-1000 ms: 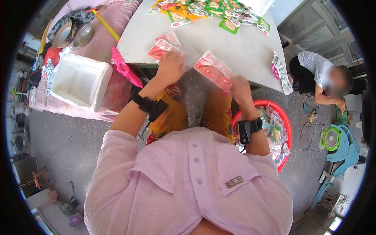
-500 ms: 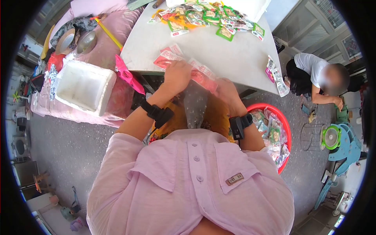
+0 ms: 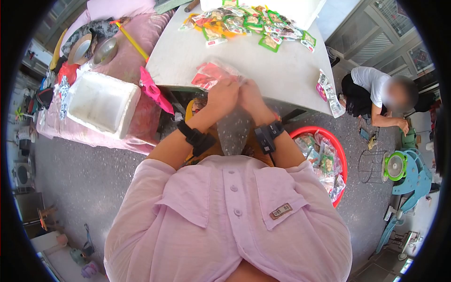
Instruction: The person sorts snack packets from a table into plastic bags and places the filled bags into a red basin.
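Observation:
Red-and-white snack packets [image 3: 212, 75] lie at the near edge of the white table, and clear plastic, apparently a bag [image 3: 224, 64], shows around them. My left hand [image 3: 223, 97] is closed on the near end of this plastic. Right beside it, almost touching, my right hand [image 3: 252, 97] is closed on the plastic's right corner. The fingertips of both hands are partly hidden by the knuckles. Each wrist wears a black strapped device.
Several green, orange and clear snack packets [image 3: 253, 23] are heaped on the white table [image 3: 282, 66]. A red tub [image 3: 342, 155] of bagged packets stands at right. A foam box [image 3: 101, 105] rests on pink cloth at left. Another person [image 3: 371, 89] crouches at right.
My right hand has moved left, next to my left hand. The red packet that was stretched between my hands is now with the other red packets inside the clear plastic.

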A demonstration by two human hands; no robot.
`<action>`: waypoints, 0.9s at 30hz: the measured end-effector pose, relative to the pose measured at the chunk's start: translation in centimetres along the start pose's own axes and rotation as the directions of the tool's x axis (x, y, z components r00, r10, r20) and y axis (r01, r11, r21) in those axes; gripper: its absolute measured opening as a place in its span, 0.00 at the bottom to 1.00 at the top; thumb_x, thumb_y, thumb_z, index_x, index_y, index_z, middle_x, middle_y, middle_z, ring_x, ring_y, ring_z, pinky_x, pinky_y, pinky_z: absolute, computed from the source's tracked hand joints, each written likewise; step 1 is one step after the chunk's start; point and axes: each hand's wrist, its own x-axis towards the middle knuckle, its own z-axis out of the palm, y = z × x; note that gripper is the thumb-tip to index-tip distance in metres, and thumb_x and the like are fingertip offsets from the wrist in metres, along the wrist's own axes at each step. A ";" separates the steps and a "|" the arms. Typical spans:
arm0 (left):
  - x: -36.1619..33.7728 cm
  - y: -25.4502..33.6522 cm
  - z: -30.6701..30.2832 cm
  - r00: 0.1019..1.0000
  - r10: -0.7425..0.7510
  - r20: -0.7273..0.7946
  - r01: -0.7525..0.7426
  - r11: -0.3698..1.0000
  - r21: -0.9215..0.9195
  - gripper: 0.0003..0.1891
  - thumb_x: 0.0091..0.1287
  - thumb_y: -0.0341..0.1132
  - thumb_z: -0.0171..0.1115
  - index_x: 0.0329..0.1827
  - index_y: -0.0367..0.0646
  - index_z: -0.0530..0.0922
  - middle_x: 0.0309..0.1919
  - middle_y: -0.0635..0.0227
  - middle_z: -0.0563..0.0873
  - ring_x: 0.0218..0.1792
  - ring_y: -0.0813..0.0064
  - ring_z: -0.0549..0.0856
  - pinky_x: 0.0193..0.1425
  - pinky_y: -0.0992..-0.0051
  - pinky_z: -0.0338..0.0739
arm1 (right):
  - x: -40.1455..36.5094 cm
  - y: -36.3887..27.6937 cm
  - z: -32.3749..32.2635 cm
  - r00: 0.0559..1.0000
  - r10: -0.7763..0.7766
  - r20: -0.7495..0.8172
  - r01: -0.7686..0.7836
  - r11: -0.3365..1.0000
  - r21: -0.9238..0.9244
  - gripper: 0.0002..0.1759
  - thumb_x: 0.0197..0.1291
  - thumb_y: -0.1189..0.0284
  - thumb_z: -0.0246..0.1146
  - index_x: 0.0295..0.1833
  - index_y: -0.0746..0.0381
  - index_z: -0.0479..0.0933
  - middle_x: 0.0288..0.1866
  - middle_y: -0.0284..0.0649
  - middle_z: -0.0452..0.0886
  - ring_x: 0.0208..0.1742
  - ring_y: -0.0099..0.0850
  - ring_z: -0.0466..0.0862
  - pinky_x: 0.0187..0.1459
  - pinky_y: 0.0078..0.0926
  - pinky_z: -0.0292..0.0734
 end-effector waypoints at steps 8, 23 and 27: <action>0.6 -0.3 1.0 0.995 -0.102 -0.013 0.098 0.977 -0.191 0.06 0.53 0.31 0.46 0.29 0.38 0.69 0.27 0.55 0.74 0.33 0.55 0.73 0.35 0.62 0.69 | 0.5 1.6 -0.7 0.968 -0.146 -0.204 -0.015 0.779 -0.627 0.12 0.49 0.73 0.54 0.38 0.69 0.69 0.28 0.37 0.74 0.30 0.23 0.74 0.27 0.19 0.68; 0.3 0.3 1.3 0.987 -0.148 0.066 0.159 0.962 -0.223 0.06 0.54 0.32 0.46 0.28 0.39 0.69 0.27 0.54 0.74 0.33 0.54 0.73 0.35 0.61 0.68 | -0.2 1.2 -1.2 0.820 -0.161 0.549 0.560 0.421 -0.713 0.12 0.45 0.71 0.56 0.37 0.64 0.73 0.35 0.42 0.77 0.36 0.34 0.76 0.36 0.28 0.70; -0.2 -0.1 1.9 0.991 -0.136 -0.013 0.127 0.952 -0.279 0.06 0.54 0.32 0.46 0.27 0.39 0.69 0.26 0.54 0.73 0.30 0.53 0.73 0.32 0.60 0.67 | -1.2 -0.5 -0.2 0.881 -0.092 0.464 0.435 0.543 -0.719 0.12 0.45 0.70 0.56 0.36 0.66 0.72 0.29 0.44 0.77 0.30 0.32 0.76 0.31 0.26 0.70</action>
